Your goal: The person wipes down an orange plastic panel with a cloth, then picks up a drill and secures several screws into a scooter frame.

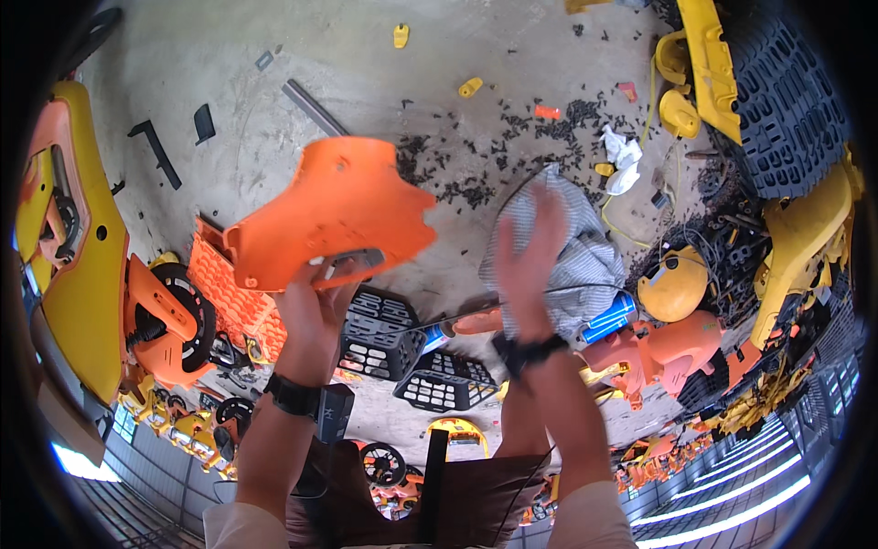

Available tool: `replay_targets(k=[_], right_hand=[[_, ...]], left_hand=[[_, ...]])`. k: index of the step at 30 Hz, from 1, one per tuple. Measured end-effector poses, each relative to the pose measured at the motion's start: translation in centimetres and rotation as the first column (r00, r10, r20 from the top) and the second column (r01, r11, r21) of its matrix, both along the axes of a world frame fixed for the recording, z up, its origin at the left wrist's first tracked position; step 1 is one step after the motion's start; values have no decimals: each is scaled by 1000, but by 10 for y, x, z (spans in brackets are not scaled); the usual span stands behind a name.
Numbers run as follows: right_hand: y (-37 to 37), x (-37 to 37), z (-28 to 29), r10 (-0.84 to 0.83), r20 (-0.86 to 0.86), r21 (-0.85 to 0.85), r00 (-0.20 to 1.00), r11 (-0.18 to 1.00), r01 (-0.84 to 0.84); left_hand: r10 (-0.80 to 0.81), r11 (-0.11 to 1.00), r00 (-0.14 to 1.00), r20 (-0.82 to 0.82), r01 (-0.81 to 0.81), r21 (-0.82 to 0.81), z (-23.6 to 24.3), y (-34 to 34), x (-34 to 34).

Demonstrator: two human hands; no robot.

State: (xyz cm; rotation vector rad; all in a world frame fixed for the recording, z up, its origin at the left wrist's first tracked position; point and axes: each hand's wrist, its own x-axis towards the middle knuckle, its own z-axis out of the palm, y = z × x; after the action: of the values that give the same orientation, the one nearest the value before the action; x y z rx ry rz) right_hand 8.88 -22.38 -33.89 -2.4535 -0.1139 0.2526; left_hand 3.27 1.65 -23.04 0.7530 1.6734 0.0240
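My left hand (315, 297) grips an orange plastic body panel (334, 206) by its near edge, beside a cut-out. The panel is held up, tilted, with a ragged notched edge on its right. Some grey part shows in the cut-out at my fingers; I cannot make out what it is. My right hand (532, 252) is raised with its fingers apart, a little blurred by motion, and holds nothing. Behind it lies a grey striped cloth (585, 242); whether the hand touches it I cannot tell. A blue can (608, 318) lies at the cloth's near edge.
Dark screws or small bits (466, 192) are strewn over the concrete floor. Black plastic grilles (446, 382) lie near my knees. On the left stand a yellow panel (87, 247) and orange textured pieces (233, 297). A yellow dome-shaped part (674, 284) and a dark slotted panel (791, 110) are at right.
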Motion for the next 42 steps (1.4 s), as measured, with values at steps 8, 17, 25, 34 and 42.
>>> replay_targets(k=[8, 17, 25, 34, 42], right_hand=[[-113, -14, -94, 446, -602, -389, 662, 561, -731], [-174, -102, -70, 228, -676, -437, 701, 642, -630], [-204, -159, -59, 56, -829, -350, 557, 725, -594], [-146, 8, -55, -324, -89, -174, 942, 936, 306], [-248, -197, -17, -718, 194, -444, 668, 543, 713]], left_hand=[[-70, 992, 992, 102, 58, 116, -3, 6, 8], [-76, 997, 994, 78, 75, 16, -13, 2, 3], [-51, 995, 989, 140, 62, -74, -2, -4, 10], [-144, 987, 974, 177, 154, -47, -14, -12, 7], [-220, 971, 968, 125, 229, -69, -19, -23, -14]])
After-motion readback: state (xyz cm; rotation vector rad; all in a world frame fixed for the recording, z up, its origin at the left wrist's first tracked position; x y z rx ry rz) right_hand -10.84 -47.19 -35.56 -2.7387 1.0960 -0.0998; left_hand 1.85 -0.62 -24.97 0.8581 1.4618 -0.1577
